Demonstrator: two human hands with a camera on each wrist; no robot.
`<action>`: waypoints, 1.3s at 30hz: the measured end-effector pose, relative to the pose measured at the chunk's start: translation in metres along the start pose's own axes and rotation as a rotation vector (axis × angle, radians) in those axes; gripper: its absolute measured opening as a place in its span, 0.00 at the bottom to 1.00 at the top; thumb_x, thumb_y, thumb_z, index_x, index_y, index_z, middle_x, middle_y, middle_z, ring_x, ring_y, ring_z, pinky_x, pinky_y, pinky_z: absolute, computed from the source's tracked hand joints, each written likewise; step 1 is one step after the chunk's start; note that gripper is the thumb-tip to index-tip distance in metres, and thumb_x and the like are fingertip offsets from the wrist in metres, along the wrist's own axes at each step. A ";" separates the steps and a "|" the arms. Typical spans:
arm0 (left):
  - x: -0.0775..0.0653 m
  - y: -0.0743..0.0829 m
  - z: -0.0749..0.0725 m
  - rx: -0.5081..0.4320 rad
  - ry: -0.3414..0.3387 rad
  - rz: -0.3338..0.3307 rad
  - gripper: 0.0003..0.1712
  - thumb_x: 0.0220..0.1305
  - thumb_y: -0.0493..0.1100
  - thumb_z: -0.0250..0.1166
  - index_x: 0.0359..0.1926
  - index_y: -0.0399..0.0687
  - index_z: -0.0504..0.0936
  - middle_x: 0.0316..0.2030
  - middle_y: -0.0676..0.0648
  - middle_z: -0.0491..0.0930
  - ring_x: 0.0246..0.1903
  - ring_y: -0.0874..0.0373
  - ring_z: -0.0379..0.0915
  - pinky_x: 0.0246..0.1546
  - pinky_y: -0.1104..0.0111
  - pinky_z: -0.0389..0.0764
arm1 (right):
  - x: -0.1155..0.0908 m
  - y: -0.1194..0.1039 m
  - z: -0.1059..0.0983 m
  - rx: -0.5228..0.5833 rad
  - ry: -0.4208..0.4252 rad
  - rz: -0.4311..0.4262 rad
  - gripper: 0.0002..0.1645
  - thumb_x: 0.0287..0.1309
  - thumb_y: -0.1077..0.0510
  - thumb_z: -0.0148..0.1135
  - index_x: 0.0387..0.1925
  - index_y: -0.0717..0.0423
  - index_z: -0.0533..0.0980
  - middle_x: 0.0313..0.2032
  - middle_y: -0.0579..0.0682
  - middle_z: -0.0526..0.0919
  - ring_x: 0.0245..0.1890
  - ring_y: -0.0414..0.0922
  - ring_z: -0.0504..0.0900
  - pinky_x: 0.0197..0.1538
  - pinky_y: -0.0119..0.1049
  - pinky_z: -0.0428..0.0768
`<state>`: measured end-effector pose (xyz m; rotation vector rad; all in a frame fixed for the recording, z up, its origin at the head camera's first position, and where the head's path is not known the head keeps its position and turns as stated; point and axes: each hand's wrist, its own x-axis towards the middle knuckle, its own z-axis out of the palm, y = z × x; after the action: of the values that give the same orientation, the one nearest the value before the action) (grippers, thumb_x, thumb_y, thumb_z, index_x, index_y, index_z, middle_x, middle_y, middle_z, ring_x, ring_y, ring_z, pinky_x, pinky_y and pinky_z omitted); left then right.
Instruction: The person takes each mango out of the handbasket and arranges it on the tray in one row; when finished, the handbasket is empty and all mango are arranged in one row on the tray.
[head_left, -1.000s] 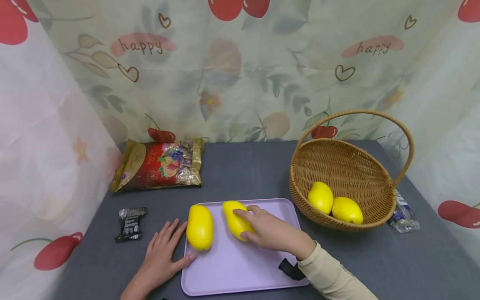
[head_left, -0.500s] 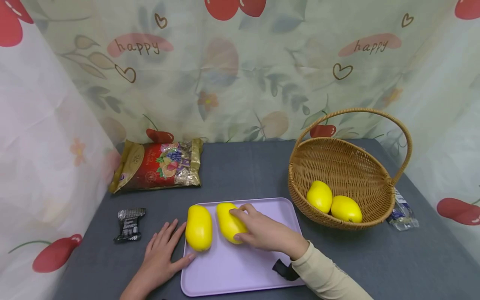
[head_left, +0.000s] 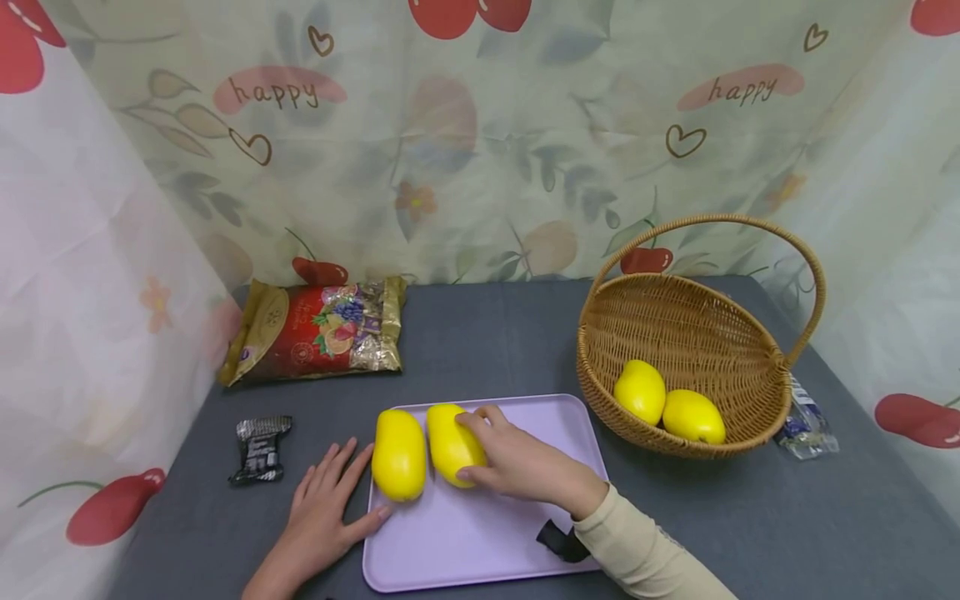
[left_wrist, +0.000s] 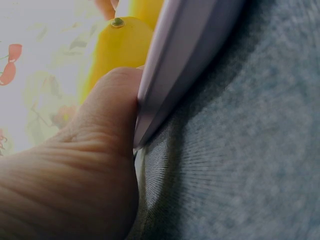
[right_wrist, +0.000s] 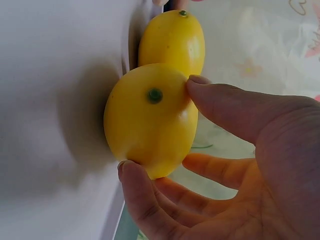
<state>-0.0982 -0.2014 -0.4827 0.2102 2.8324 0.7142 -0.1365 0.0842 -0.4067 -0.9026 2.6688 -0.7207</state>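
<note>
A lilac tray (head_left: 465,550) lies on the table's near side. Near its left edge sits one yellow mango (head_left: 399,458). Just right of that, my right hand (head_left: 525,462) grips a second mango (head_left: 450,446) between thumb and fingers, low over the tray. In the right wrist view this gripped mango (right_wrist: 150,115) shows its green stem end, with the thumb on one side and several fingers on the other. My left hand (head_left: 318,517) lies with fingers spread on the cloth, its thumb (left_wrist: 112,95) at the tray's left rim.
A wicker basket (head_left: 697,321) at the right holds two mangoes (head_left: 640,392), with a clear plastic packet (head_left: 807,429) beside it. A red and gold candy bag (head_left: 318,329) lies back left, a black wrapped piece (head_left: 259,450) nearer. A patterned curtain (head_left: 495,167) encloses the table.
My right hand has moved left with the gripped mango, bringing it closer to the mango at the tray's left edge. The left hand has stayed in place.
</note>
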 end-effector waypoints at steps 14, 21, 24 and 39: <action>0.000 0.001 0.001 -0.001 0.009 0.005 0.56 0.51 0.77 0.58 0.74 0.54 0.56 0.73 0.38 0.50 0.72 0.36 0.38 0.64 0.34 0.40 | 0.003 -0.002 0.004 0.027 -0.022 0.034 0.39 0.60 0.45 0.63 0.67 0.55 0.61 0.57 0.55 0.64 0.44 0.43 0.75 0.48 0.34 0.76; -0.001 0.001 0.002 -0.004 0.024 0.025 0.54 0.53 0.75 0.59 0.74 0.54 0.56 0.73 0.38 0.50 0.72 0.37 0.39 0.64 0.35 0.41 | 0.004 -0.002 0.004 0.030 -0.020 0.030 0.39 0.60 0.45 0.63 0.67 0.55 0.61 0.57 0.55 0.64 0.44 0.43 0.74 0.49 0.34 0.76; -0.001 0.000 0.002 -0.002 0.025 0.025 0.54 0.53 0.75 0.59 0.74 0.54 0.56 0.73 0.38 0.50 0.72 0.36 0.39 0.64 0.35 0.41 | 0.003 -0.001 0.004 0.022 -0.013 0.020 0.39 0.60 0.45 0.64 0.66 0.56 0.61 0.57 0.55 0.65 0.45 0.43 0.74 0.50 0.35 0.76; 0.000 0.000 0.000 0.001 -0.003 0.011 0.56 0.52 0.76 0.58 0.74 0.53 0.55 0.73 0.36 0.49 0.71 0.35 0.37 0.63 0.33 0.40 | -0.029 0.001 -0.036 -0.083 0.029 0.002 0.40 0.61 0.44 0.62 0.69 0.54 0.59 0.61 0.57 0.65 0.48 0.46 0.78 0.51 0.39 0.79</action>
<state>-0.0983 -0.2013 -0.4830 0.2266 2.8311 0.7138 -0.1272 0.1161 -0.3748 -0.9166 2.7430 -0.6317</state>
